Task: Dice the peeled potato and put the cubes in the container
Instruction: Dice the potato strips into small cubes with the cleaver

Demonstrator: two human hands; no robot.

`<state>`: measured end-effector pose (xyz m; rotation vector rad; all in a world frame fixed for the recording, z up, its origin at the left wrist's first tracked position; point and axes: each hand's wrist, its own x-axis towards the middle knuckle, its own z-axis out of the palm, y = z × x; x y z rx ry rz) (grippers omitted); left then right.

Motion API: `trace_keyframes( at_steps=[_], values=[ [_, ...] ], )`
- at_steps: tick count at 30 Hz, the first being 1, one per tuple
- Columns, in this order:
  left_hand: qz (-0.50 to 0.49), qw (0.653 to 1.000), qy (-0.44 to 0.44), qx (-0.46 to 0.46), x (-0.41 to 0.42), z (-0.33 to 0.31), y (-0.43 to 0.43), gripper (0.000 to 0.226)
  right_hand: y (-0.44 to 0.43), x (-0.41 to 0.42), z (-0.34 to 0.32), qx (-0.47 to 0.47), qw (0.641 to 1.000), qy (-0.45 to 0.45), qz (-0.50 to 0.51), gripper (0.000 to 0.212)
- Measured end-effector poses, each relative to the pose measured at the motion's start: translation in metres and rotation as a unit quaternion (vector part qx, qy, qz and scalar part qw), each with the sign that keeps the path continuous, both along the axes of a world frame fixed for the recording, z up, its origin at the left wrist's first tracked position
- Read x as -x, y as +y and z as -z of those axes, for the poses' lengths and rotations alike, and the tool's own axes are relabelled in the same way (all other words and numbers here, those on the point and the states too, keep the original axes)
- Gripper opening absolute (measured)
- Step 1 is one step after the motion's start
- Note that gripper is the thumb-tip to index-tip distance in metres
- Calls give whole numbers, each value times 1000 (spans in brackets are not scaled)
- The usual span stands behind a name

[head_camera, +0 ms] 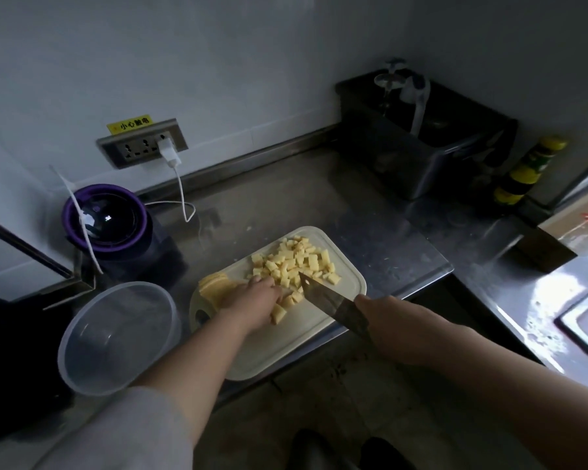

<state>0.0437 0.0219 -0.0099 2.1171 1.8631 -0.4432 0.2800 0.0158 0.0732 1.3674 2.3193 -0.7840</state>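
Note:
A white cutting board (319,323) lies on the steel counter. Several yellow potato cubes (296,262) are piled on its far half. A stack of uncut potato slices (214,286) lies at the board's left edge. My left hand (252,303) rests on potato pieces in the middle of the board, its fingers curled over them. My right hand (398,327) grips the handle of a cleaver (323,296), and the blade's tip points into the cubes. A clear plastic container (116,337) stands empty to the left of the board.
A purple and black appliance (106,218) stands behind the container, near a wall socket (143,144) with a white plug and cable. A dark metal bin (421,134) and a yellow-labelled bottle (526,171) are at the back right. A sink edge (581,320) is at the right.

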Motion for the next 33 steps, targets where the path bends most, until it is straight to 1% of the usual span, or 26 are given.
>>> trace_keyframes(
  at_steps=[3, 5, 7, 9, 12, 14, 16, 17, 19, 22, 26, 30, 33],
  values=[
    [66, 997, 40, -6, 1, -5, 5, 41, 0, 0, 5, 3, 1000, 10, 9, 33],
    [86, 995, 52, -9, 1, -5, 6, 45, 2, 2, 9, 0, 1000, 17, 19, 36],
    [44, 999, 28, -10, -1, -4, 0, 44, 3, 5, 12, -4, 999, 20, 25, 40],
    [-37, 999, -22, -24, -3, 5, -10, 36, 4, 10, 14, -7, 999, 24, 26, 42],
    [-181, 977, -91, -63, -15, 22, -22, 27, 4, 20, 17, -16, 999, 23, 21, 50],
    [-229, 964, -92, -103, -23, 30, -28, 29, 1, 27, 21, -30, 999, 19, 15, 55],
    [-246, 953, -102, -143, -25, 37, -35, 29, -4, 33, 25, -47, 999, 12, 7, 58],
    [-258, 945, -126, -153, -25, 39, -38, 28, -7, 36, 27, -53, 999, 12, 1, 58],
    [-287, 928, -179, -157, -22, 41, -44, 22, -14, 39, 31, -58, 998, 18, -10, 51],
    [-300, 916, -212, -163, -19, 43, -48, 21, -21, 42, 37, -60, 998, 24, -19, 49],
    [-295, 920, -196, -167, -21, 41, -50, 18, -26, 43, 41, -55, 998, 30, -26, 54],
    [-306, 919, -196, -155, -20, 40, -50, 20, -28, 42, 41, -51, 998, 29, -32, 54],
    [-295, 926, -176, -158, -21, 39, -50, 21, -28, 42, 43, -50, 998, 24, -38, 53]
  ],
)
